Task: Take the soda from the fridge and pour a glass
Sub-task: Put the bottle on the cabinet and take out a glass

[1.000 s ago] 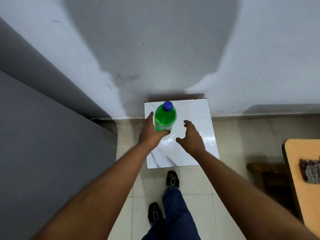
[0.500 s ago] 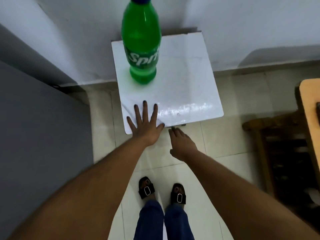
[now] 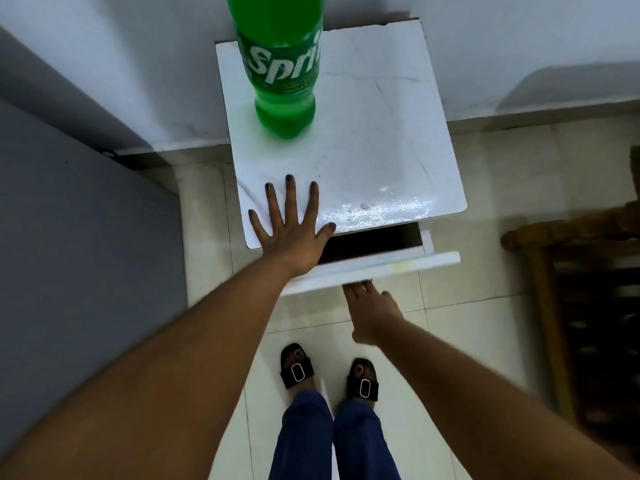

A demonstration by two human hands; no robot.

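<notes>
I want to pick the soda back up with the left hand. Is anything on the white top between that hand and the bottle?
Nothing visible. The left hand lies flat at the front edge of the white top, and the soda bottle stands upright farther back, with only bare surface between them.

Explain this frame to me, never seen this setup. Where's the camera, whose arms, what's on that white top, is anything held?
There is no machine here: a person wears one wide-angle camera on the head, looking forward and down, so the arms and the sandalled feet are the wearer's own.

The white marble-look top belongs to a small cabinet against the wall. On it stands a green Sprite bottle, upright, its cap cut off by the picture's edge. Nothing else lies there.

The left hand rests flat with fingers spread on the top's near edge. The right hand reaches under the white drawer front, which is pulled out, showing a dark gap behind it. Its fingertips are hidden, so the grip is not visible. Neither hand touches the bottle.
</notes>
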